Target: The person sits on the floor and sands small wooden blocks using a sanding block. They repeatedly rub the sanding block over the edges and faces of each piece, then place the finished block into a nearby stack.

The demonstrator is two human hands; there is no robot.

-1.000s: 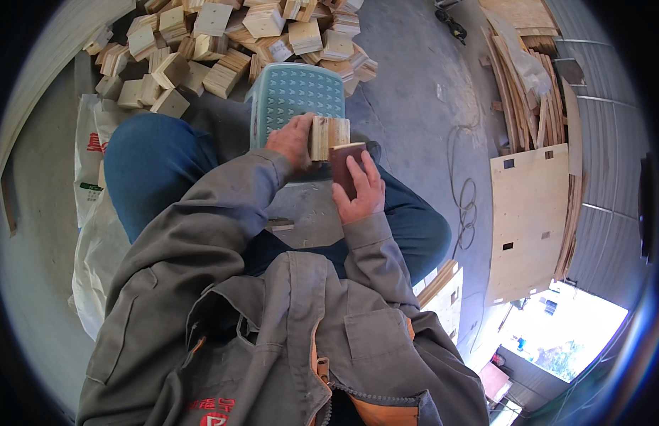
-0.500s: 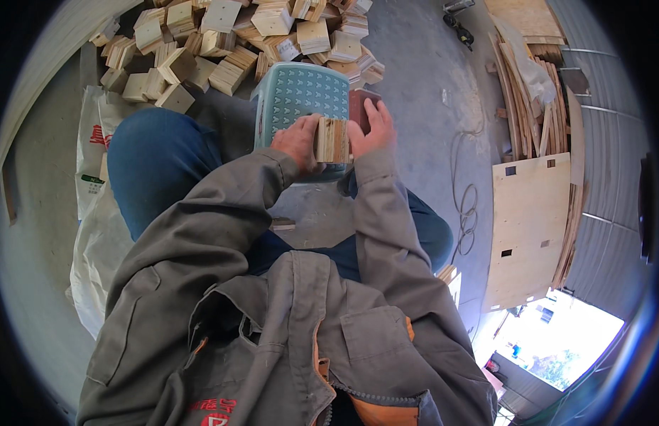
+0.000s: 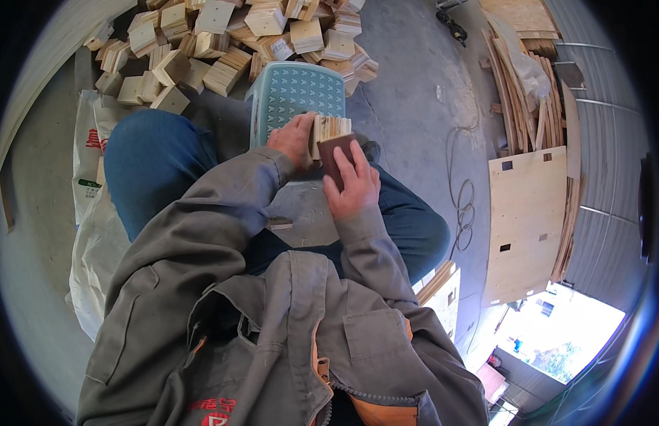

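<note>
On the light-blue plastic stool [image 3: 292,79], between my knees, stands a layered plywood block [image 3: 332,126]. My left hand [image 3: 294,140] is closed on the left side of this block and steadies it. In my right hand [image 3: 355,186] is a flat reddish-brown sanding block [image 3: 331,154]. Its face lies against the near right part of the plywood block and hides that part. My right fingers stretch over the sanding block's right edge, with the thumb at its lower end.
A heap of plywood blocks [image 3: 226,71] lies on the floor beyond the stool. White plastic sacking [image 3: 95,234] is by my left knee. To the right are a coiled cable [image 3: 463,213], a plywood panel [image 3: 527,220] and leaning board offcuts [image 3: 510,106].
My right hand has moved nearer to me with the sanding block, from beyond the plywood block's right side to its near right edge. My left hand stays on the plywood block.
</note>
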